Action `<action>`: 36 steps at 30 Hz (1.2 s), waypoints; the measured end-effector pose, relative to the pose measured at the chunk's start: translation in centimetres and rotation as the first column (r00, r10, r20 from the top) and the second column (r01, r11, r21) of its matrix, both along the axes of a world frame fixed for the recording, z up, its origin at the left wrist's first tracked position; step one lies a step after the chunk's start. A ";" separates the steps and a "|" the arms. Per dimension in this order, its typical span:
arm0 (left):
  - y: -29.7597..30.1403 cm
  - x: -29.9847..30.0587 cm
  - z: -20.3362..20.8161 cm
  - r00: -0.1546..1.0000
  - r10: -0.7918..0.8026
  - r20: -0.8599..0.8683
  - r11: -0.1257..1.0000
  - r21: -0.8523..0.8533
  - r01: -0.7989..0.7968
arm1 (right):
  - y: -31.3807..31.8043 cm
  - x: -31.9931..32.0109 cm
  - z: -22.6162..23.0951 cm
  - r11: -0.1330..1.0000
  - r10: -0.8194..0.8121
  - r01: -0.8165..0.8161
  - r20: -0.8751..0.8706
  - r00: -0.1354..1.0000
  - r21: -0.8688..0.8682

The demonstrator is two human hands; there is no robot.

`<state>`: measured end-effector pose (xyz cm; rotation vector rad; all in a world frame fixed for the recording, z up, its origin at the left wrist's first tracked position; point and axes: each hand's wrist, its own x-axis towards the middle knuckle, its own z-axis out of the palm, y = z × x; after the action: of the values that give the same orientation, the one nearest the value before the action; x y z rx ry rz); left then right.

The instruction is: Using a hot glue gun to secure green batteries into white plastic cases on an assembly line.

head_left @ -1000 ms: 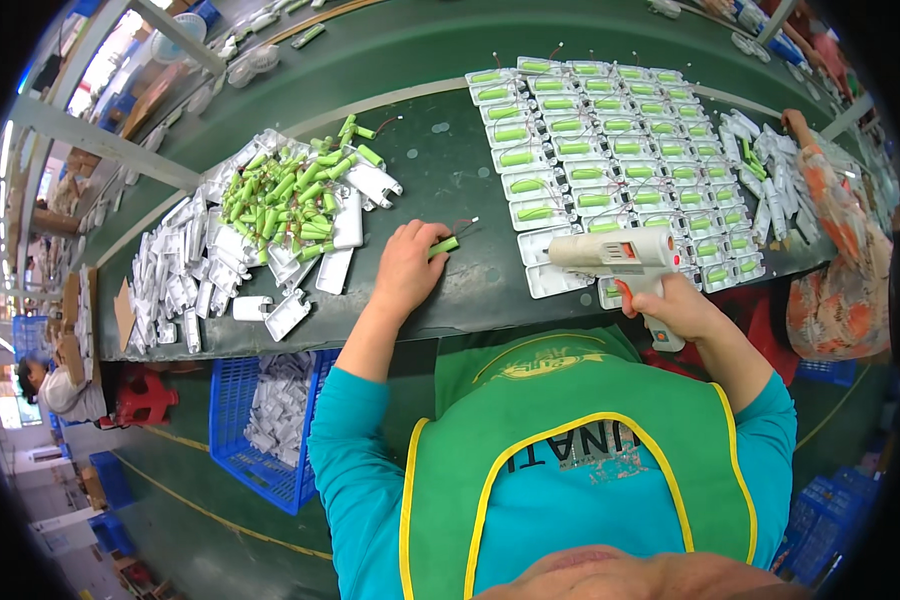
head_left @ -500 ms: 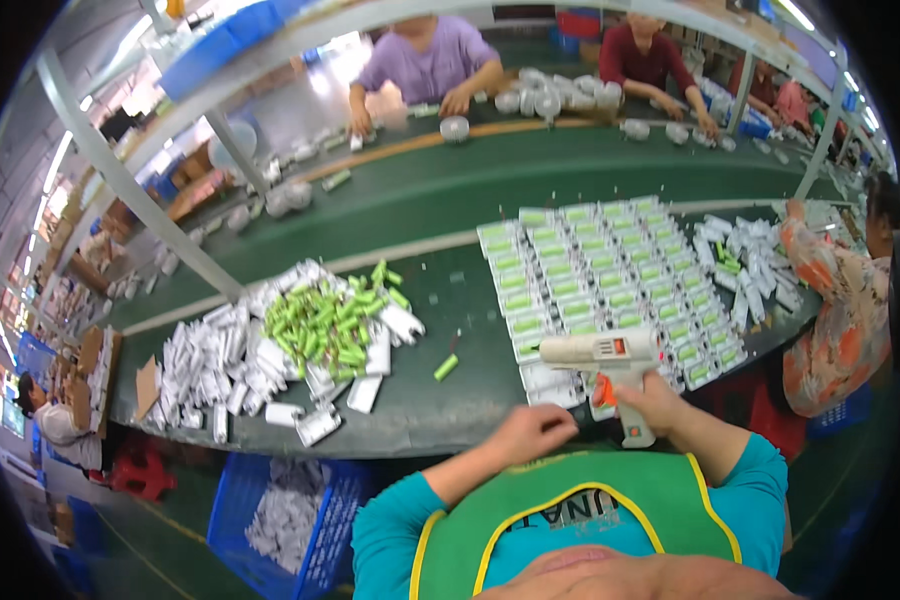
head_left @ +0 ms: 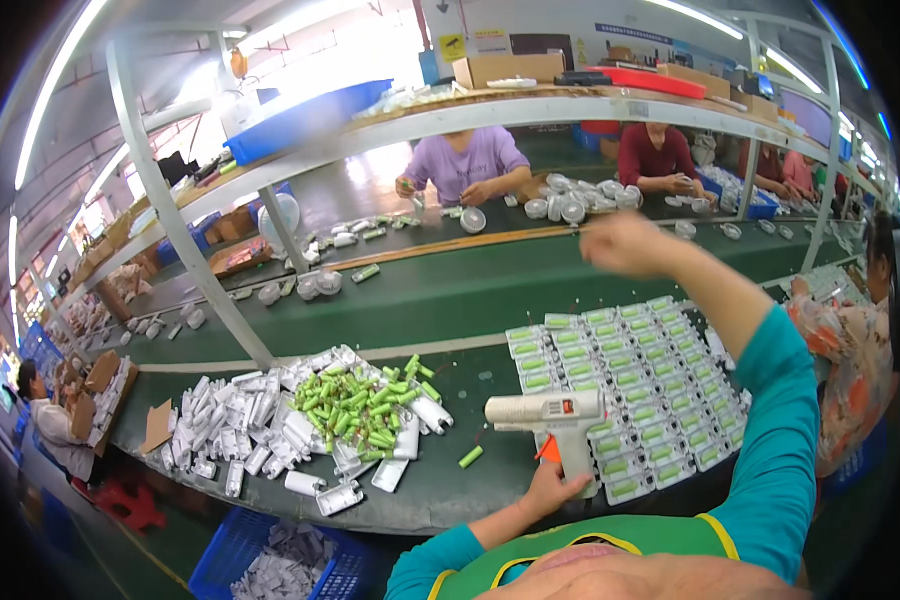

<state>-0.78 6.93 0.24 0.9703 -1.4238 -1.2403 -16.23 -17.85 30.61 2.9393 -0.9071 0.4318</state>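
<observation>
My left hand (head_left: 552, 488) is wrapped round the grip of a white glue gun (head_left: 545, 408) with an orange trigger, its nozzle end toward the left. Raised high in front of me, my right hand (head_left: 625, 245) is closed above the green belt; whatever is in it, if anything, is hidden. Beneath that arm lie rows of white casings (head_left: 630, 385), each with a green cylindrical cell in it. One loose green cell (head_left: 470, 457) rests on the dark worktable, left of the gun. Farther left, a heap of green cells (head_left: 355, 405) sits on white plastic casings (head_left: 225, 415).
A metal-framed shelf (head_left: 530, 112) spans above the far belt (head_left: 420, 290), carrying a blue bin (head_left: 305, 120). Its slanted post (head_left: 185, 240) meets the table's far side. Below the table edge stands a blue crate (head_left: 220, 560) of white parts. Co-workers sit opposite and at the right.
The glue gun has passed from my right hand to my left. My right hand has risen up and forward over the belt. The view has tilted upward, showing more of the shelf.
</observation>
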 end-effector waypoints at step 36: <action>-0.6 0.7 -0.2 0.983 -0.074 0.170 0.960 -0.256 0.116 | 3.2 1.9 15.4 0.763 0.513 0.176 0.748 0.422 -0.622</action>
<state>-0.07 6.29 0.00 0.8384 -1.7306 -1.0242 -14.30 -14.68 45.97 1.9715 -0.2535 2.0167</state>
